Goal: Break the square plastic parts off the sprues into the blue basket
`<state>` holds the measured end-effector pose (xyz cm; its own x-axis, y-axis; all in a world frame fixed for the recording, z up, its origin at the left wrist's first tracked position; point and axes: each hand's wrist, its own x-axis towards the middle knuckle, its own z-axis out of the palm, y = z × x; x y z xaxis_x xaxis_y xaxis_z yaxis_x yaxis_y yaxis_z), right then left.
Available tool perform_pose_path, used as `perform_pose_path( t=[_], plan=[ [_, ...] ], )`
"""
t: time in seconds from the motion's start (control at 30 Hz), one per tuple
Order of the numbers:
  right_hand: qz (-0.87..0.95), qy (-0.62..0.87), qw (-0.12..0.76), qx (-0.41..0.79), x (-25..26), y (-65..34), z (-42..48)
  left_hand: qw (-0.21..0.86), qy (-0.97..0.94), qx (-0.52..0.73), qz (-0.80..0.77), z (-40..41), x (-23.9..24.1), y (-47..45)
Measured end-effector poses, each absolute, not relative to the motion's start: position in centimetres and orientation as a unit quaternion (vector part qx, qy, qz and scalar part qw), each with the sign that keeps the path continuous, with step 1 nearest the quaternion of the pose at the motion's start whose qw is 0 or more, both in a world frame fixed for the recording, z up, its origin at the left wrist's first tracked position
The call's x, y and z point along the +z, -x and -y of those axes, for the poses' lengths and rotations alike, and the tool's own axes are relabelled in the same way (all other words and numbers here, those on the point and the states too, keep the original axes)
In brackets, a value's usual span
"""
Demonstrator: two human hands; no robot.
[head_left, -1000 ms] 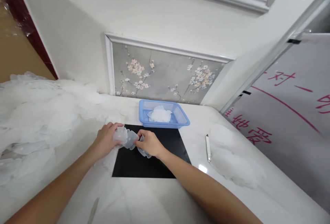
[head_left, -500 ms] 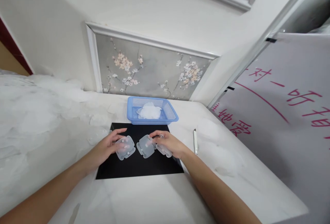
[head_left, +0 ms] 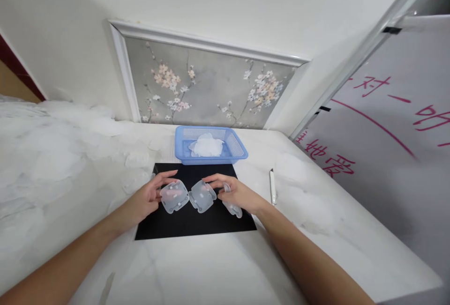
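Observation:
Over a black mat (head_left: 197,223) I hold a strip of joined translucent plastic pieces unfolded flat. My left hand (head_left: 146,199) grips the left piece (head_left: 174,197) between thumb and fingers. The middle piece (head_left: 201,196) hangs between both hands. My right hand (head_left: 236,193) pinches the right end piece (head_left: 232,206), which is partly hidden under its fingers. Behind the mat stands a blue plastic basket (head_left: 241,151) with a heap of similar translucent pieces (head_left: 206,146) inside.
A large pile of translucent plastic pieces (head_left: 45,155) covers the white table to the left. A white pen-like tool (head_left: 272,186) lies right of the mat, beside more plastic (head_left: 302,202). A whiteboard with red writing (head_left: 386,122) leans at the right.
The bunched plastic pieces have been pulled apart and spread flat between my hands. The camera view has shifted, so the basket and mat sit more to the left in the frame.

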<state>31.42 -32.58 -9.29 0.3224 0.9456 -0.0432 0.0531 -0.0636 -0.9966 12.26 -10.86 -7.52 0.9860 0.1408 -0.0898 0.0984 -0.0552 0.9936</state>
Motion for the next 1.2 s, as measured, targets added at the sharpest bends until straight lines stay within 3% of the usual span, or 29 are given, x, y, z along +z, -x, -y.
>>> perform_pose_path(
  t=[0.23, 0.4, 0.47, 0.6, 0.73, 1.0, 1.2],
  plan=[
    [0.442, 0.633, 0.513, 0.376, -9.5, -31.1, 32.6, 0.648, -0.758, -0.013, -0.078, 11.4, -6.6, -12.1],
    [0.417, 0.693, 0.548, 0.212, -9.1, -30.2, 31.9, 0.649, -0.756, -0.010, -0.085, 11.5, -6.6, -12.2],
    [0.361, 0.679, 0.589, 0.248, -8.9, -29.9, 31.9, 0.652, -0.754, -0.004, -0.081, 11.3, -6.9, -12.3],
    [0.253, 0.604, 0.620, 0.432, -9.0, -29.9, 31.9, 0.597, -0.797, 0.028, -0.093, 11.1, -7.4, -12.6],
    [0.217, 0.604, 0.610, 0.465, -9.2, -30.5, 31.8, 0.516, -0.840, 0.087, -0.142, 11.5, -6.8, -12.6],
    [0.218, 0.596, 0.612, 0.472, -9.0, -30.6, 31.9, 0.722, -0.647, 0.050, -0.241, 12.5, -6.2, -12.3],
    [0.219, 0.598, 0.610, 0.472, -8.7, -30.3, 31.9, 0.796, -0.554, 0.032, -0.242, 12.6, -6.1, -12.5]
  ],
)
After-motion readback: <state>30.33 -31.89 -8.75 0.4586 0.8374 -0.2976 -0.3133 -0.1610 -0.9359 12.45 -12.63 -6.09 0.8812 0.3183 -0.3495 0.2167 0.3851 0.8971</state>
